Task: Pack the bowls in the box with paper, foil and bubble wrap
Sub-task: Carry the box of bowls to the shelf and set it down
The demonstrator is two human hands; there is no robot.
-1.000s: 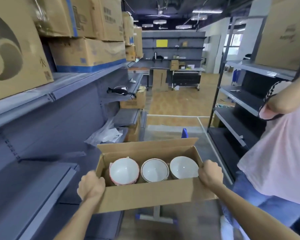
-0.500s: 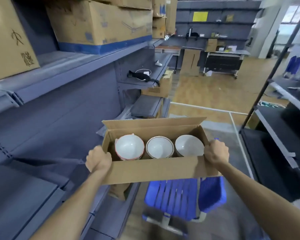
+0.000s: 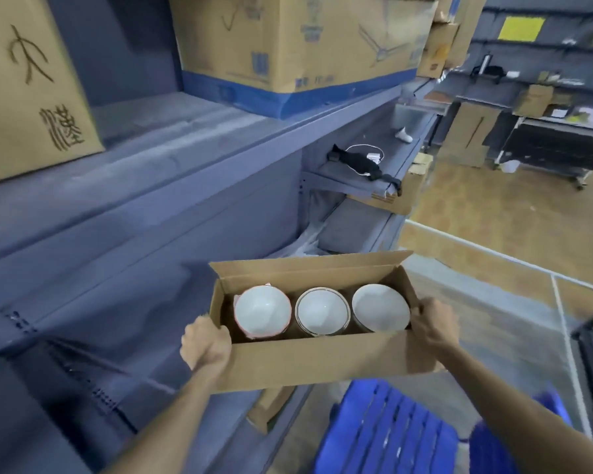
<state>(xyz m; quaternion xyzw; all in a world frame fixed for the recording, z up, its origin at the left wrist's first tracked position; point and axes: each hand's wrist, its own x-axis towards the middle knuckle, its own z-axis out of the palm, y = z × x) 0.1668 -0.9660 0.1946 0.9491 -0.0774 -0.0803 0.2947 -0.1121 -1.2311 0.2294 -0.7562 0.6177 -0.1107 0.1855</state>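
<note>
We hold an open cardboard box (image 3: pixel 322 360) in the air beside grey shelving (image 3: pixel 192 159). Our left hand (image 3: pixel 206 347) grips its left end, our right hand (image 3: pixel 432 326) its right end, fingers curled over the edges. Three white bowls (image 3: pixel 320 311) sit upright in a row inside. A blue chair (image 3: pixel 387 429) stands below.

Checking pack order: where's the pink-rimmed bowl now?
Head view: pink-rimmed bowl sits at the box's left end, beside the middle bowl, nearest the left hand.
</note>
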